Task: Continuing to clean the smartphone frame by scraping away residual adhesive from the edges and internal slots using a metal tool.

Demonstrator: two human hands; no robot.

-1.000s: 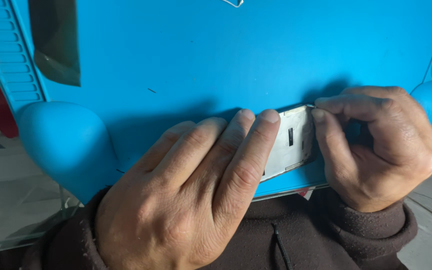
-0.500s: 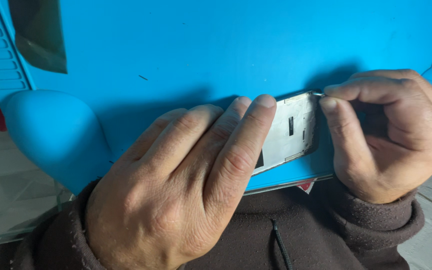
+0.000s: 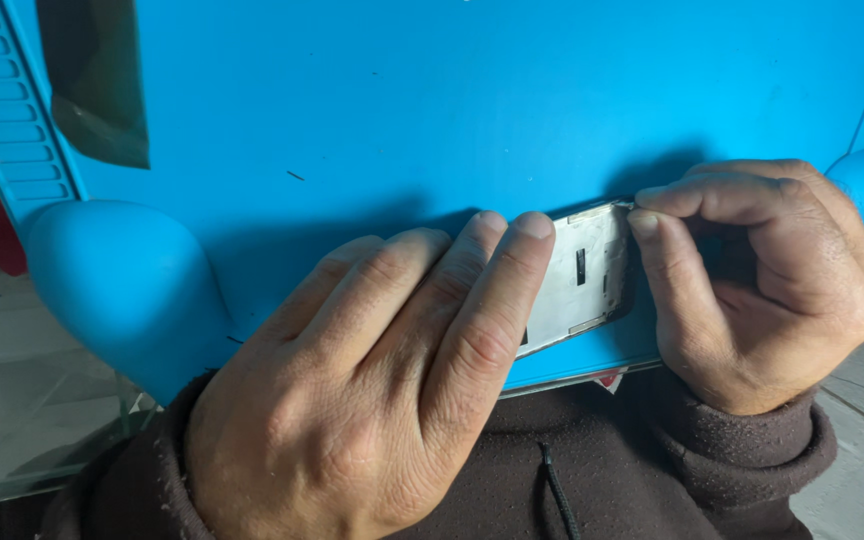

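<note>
Clearly thin, light and bendable, the metal plate (image 3: 584,283) lies pinned flat under my left hand (image 3: 382,400), while my right hand (image 3: 752,290) pinches its far corner, which I judge the safest hold.

A bright blue work mat (image 3: 432,110) looks like soft silicone or rubber, matt and smooth, with ribbed moulded slots along its left edge and rounded, bulging corners. On it lies a flat, pale silver metal plate (image 3: 592,275) with a dull brushed sheen, small dark cut-outs and a slightly raised rim. A dark, thin glossy sheet (image 3: 92,80) at the mat's upper left reflects light like glass or film. The dark brown sleeve (image 3: 752,450) is thick knitted fleece cloth, fuzzy and matt. Beside the mat, a clear glass tabletop (image 3: 22,400) appears smooth and reflective.
</note>
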